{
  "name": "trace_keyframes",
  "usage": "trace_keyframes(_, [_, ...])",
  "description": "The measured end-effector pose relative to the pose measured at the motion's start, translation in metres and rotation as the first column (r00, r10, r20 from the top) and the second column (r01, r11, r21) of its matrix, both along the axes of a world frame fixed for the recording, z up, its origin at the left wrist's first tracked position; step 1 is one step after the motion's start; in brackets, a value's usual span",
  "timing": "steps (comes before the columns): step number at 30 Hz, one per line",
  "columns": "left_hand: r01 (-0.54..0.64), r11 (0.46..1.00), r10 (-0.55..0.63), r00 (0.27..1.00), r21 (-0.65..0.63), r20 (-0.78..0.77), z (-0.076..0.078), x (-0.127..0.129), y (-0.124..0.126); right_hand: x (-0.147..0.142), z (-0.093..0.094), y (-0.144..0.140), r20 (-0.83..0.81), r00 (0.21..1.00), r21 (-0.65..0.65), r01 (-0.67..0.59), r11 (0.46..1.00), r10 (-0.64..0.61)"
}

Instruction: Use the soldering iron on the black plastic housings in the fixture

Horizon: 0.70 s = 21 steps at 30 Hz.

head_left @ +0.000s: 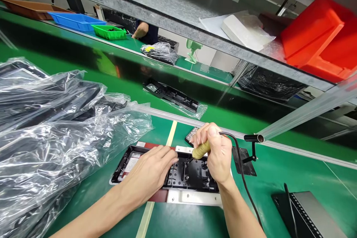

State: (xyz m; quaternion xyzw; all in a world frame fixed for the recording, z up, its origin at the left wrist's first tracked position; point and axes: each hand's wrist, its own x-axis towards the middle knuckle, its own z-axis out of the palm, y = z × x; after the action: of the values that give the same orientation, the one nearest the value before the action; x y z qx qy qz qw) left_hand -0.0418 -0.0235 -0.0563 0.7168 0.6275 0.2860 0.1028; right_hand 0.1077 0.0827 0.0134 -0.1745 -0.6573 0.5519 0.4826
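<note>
A black plastic housing (122, 163), long and shallow, lies open side up in a white and dark red fixture (195, 198). My left hand (156, 163) is laid across its middle, fingers together and bent over the inside, holding it; the thumb is hidden. Wrapped in my right hand (219, 156) is a soldering iron (201, 151) with a yellowish taped handle and a black cord. Its thin tip points down and left into the housing, near small upright posts; whether it touches cannot be made out. Just behind my right hand sits a small tray of tiny metal parts (190, 134).
Bagged black parts (69, 134) pile up on the left. A tubular iron holder (253, 138) stands at right, above a dark metal box (309, 212). Another black housing (173, 95) lies beyond the rail. Overhead runs a shelf with a red bin (315, 37). A co-worker's arm (141, 29) shows behind.
</note>
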Motion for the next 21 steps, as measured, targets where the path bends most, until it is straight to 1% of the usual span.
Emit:
trace_keyframes(2, [-0.049,0.998,0.043,0.983,0.029,0.178,0.021,0.004,0.006,0.0,0.0,0.0,0.001,1.0,0.002,0.0,1.0,0.0])
trace_keyframes(4, [-0.107,0.993,0.081,0.933,0.056,0.35,0.042,0.009,0.016,-0.001,0.0,0.0,0.003,1.0,-0.001,-0.002,1.0,0.002])
trace_keyframes(5, [-0.125,0.988,0.077,0.906,0.09,0.416,0.052,0.012,0.023,-0.001,0.0,-0.001,0.002,1.0,-0.007,0.0,1.0,0.0])
trace_keyframes(7, [-0.123,0.975,0.012,0.863,0.186,0.506,0.066,0.016,0.037,-0.001,-0.001,-0.002,0.007,1.0,-0.028,0.006,1.0,-0.006])
trace_keyframes(9, [-0.069,0.955,-0.108,0.824,0.288,0.557,0.075,0.02,0.051,-0.001,-0.001,-0.003,0.028,0.999,-0.056,0.018,0.998,-0.017])
trace_keyframes(12, [0.061,0.94,-0.271,0.73,0.335,0.627,0.083,0.027,0.067,0.0,-0.002,-0.004,0.079,0.996,-0.071,0.035,0.997,-0.029])
trace_keyframes(15, [0.176,0.914,-0.386,0.657,0.366,0.647,0.086,0.035,0.075,0.001,-0.002,-0.005,0.075,0.996,-0.029,0.059,0.998,-0.056])
trace_keyframes(18, [0.233,0.873,-0.474,0.609,0.428,0.636,0.084,0.041,0.08,0.001,-0.003,-0.006,0.054,0.995,0.037,0.079,0.996,-0.081])
trace_keyframes(21, [0.239,0.847,-0.516,0.584,0.475,0.626,0.078,0.043,0.082,0.0,-0.004,-0.006,0.041,0.997,0.071,0.066,0.995,-0.069])
